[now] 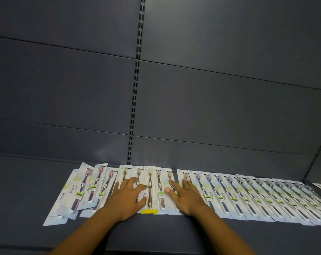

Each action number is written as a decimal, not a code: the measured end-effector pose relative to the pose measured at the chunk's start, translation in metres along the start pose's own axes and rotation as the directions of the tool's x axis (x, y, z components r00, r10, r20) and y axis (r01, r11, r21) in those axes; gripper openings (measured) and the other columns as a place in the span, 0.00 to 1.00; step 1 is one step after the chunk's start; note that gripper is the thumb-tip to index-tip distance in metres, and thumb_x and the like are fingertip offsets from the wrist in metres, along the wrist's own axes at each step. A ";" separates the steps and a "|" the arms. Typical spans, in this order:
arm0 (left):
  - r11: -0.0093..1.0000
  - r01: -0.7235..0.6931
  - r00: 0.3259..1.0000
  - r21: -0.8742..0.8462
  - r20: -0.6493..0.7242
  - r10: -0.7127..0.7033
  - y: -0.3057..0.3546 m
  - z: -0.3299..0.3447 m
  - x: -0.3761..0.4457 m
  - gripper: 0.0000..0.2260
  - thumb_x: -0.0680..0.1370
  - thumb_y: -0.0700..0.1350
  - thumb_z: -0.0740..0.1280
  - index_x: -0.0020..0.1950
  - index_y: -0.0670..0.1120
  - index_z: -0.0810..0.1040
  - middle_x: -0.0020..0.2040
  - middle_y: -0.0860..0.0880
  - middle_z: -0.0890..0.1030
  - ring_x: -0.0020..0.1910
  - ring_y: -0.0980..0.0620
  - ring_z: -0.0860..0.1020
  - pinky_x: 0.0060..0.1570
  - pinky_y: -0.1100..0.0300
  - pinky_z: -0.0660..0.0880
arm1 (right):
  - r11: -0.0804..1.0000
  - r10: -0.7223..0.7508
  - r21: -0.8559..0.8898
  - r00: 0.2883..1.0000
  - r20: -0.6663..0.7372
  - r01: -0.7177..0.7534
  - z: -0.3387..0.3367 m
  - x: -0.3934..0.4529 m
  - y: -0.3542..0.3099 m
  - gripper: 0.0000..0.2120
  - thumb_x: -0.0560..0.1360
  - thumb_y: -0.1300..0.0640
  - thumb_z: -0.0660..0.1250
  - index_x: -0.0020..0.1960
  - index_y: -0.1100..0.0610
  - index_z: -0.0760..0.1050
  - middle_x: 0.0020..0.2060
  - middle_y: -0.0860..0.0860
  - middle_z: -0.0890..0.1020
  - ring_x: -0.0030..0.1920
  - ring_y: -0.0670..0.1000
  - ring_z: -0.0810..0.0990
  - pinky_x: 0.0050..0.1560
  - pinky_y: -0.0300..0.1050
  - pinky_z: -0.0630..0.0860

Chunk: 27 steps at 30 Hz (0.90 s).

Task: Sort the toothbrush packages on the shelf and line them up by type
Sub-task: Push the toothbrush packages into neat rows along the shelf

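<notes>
**Brown packs squared up, purple ones left**

Dark grey shelving (45, 181) backs a long row of toothbrush packages lying flat along the shelf; we judge the sort well advanced. At right, the dark-blue packs (248, 196) overlap in a tidy fan, too many and too blurred toward the edge to count exactly; we make out at least a dozen. In the middle sit about six brown-handled packs (150, 188); our left hand (128, 194) and right hand (187, 196) press flat on them, fingers spread wide, gripping nothing. At left, roughly four purple packs (86, 186) lie skewed and overlapping; straightening those seems to be what remains.
</notes>
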<state>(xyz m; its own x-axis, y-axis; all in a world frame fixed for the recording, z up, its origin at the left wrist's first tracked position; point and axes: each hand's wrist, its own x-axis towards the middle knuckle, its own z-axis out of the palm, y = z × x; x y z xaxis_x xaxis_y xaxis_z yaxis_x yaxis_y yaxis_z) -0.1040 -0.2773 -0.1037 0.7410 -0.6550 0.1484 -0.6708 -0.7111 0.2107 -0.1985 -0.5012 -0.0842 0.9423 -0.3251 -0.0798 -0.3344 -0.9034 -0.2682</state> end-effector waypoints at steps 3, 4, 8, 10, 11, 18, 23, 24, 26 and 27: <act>1.000 -0.016 1.000 -0.006 0.000 0.016 0.005 -0.001 0.002 0.23 0.79 0.61 0.54 0.74 0.60 0.62 0.75 0.52 0.58 0.75 0.49 0.57 0.75 0.44 0.52 | 0.999 -0.028 0.026 1.000 0.003 0.028 -0.002 -0.001 0.002 0.47 0.63 0.22 0.34 0.78 0.41 0.48 0.80 0.51 0.48 0.79 0.54 0.43 0.78 0.55 0.47; 1.000 -0.018 1.000 -0.006 0.001 0.018 0.006 -0.001 0.002 0.23 0.79 0.61 0.54 0.74 0.60 0.62 0.75 0.52 0.58 0.75 0.49 0.57 0.75 0.45 0.52 | 0.999 -0.033 0.032 0.999 0.005 0.033 -0.002 -0.002 0.002 0.44 0.68 0.24 0.37 0.79 0.42 0.48 0.80 0.50 0.48 0.79 0.53 0.43 0.77 0.54 0.48; 1.000 -0.029 1.000 0.002 0.001 0.029 0.007 0.000 0.003 0.23 0.79 0.61 0.54 0.74 0.60 0.61 0.75 0.52 0.58 0.75 0.50 0.57 0.75 0.46 0.53 | 0.998 -0.022 0.052 1.000 0.007 0.022 -0.003 -0.003 0.006 0.45 0.67 0.24 0.36 0.79 0.44 0.49 0.80 0.50 0.48 0.79 0.52 0.44 0.77 0.53 0.48; 0.999 -0.033 0.999 0.005 0.011 0.033 0.011 0.000 0.005 0.23 0.79 0.61 0.54 0.74 0.60 0.61 0.75 0.52 0.58 0.75 0.50 0.57 0.75 0.45 0.52 | 0.998 -0.008 0.057 1.000 -0.015 0.009 -0.003 -0.002 0.006 0.45 0.67 0.25 0.36 0.79 0.44 0.50 0.80 0.50 0.49 0.79 0.52 0.45 0.77 0.53 0.49; 0.999 -0.035 0.999 0.003 0.016 0.035 0.013 -0.001 0.006 0.23 0.79 0.61 0.54 0.74 0.60 0.61 0.75 0.52 0.58 0.75 0.50 0.57 0.75 0.43 0.52 | 0.998 0.000 0.062 1.000 -0.029 0.001 -0.003 -0.002 0.006 0.46 0.66 0.24 0.35 0.79 0.44 0.51 0.80 0.50 0.50 0.79 0.52 0.45 0.77 0.53 0.49; 0.998 -0.030 1.000 0.050 -0.005 0.031 0.014 0.000 0.004 0.25 0.79 0.64 0.52 0.76 0.61 0.58 0.77 0.54 0.56 0.77 0.51 0.54 0.75 0.40 0.47 | 0.999 -0.035 -0.013 0.996 -0.087 0.034 -0.001 -0.005 0.002 0.51 0.60 0.24 0.30 0.79 0.43 0.48 0.80 0.50 0.48 0.79 0.53 0.44 0.78 0.53 0.44; 0.999 -0.024 1.000 0.041 0.005 0.024 0.013 0.003 0.004 0.26 0.78 0.65 0.52 0.76 0.61 0.58 0.77 0.54 0.57 0.76 0.51 0.55 0.75 0.41 0.48 | 0.996 -0.057 -0.064 0.998 -0.030 0.055 0.002 0.000 0.002 0.41 0.70 0.27 0.32 0.78 0.43 0.52 0.79 0.49 0.52 0.79 0.52 0.47 0.78 0.53 0.45; 0.999 -0.027 1.000 0.040 0.005 0.027 0.012 0.002 0.004 0.26 0.78 0.65 0.52 0.75 0.61 0.58 0.76 0.54 0.57 0.76 0.51 0.55 0.75 0.41 0.49 | 0.996 -0.051 -0.075 0.998 -0.021 0.050 0.000 0.001 0.001 0.35 0.75 0.30 0.36 0.78 0.43 0.52 0.79 0.50 0.52 0.79 0.53 0.48 0.78 0.53 0.45; 0.999 -0.034 0.999 0.023 -0.014 0.034 0.010 -0.002 0.005 0.26 0.78 0.65 0.52 0.75 0.61 0.58 0.75 0.54 0.59 0.75 0.51 0.57 0.74 0.44 0.54 | 0.994 -0.052 -0.100 0.998 -0.047 0.047 -0.005 0.004 -0.004 0.29 0.80 0.36 0.42 0.78 0.44 0.55 0.79 0.51 0.55 0.79 0.53 0.51 0.78 0.54 0.46; 0.999 -0.037 0.999 0.009 -0.037 0.037 0.008 -0.006 0.004 0.25 0.78 0.65 0.52 0.75 0.61 0.58 0.75 0.54 0.60 0.74 0.51 0.58 0.73 0.47 0.56 | 0.992 -0.059 -0.117 0.995 -0.078 0.050 -0.007 0.006 -0.010 0.28 0.81 0.37 0.43 0.77 0.46 0.57 0.78 0.51 0.57 0.78 0.54 0.52 0.78 0.53 0.48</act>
<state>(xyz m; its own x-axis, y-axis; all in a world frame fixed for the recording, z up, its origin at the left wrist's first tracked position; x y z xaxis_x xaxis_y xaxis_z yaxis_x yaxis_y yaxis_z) -0.1058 -0.2841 -0.0962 0.7164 -0.6710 0.1914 -0.6977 -0.6889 0.1964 -0.1896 -0.4965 -0.0759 0.9564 -0.2920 0.0112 -0.2867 -0.9450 -0.1573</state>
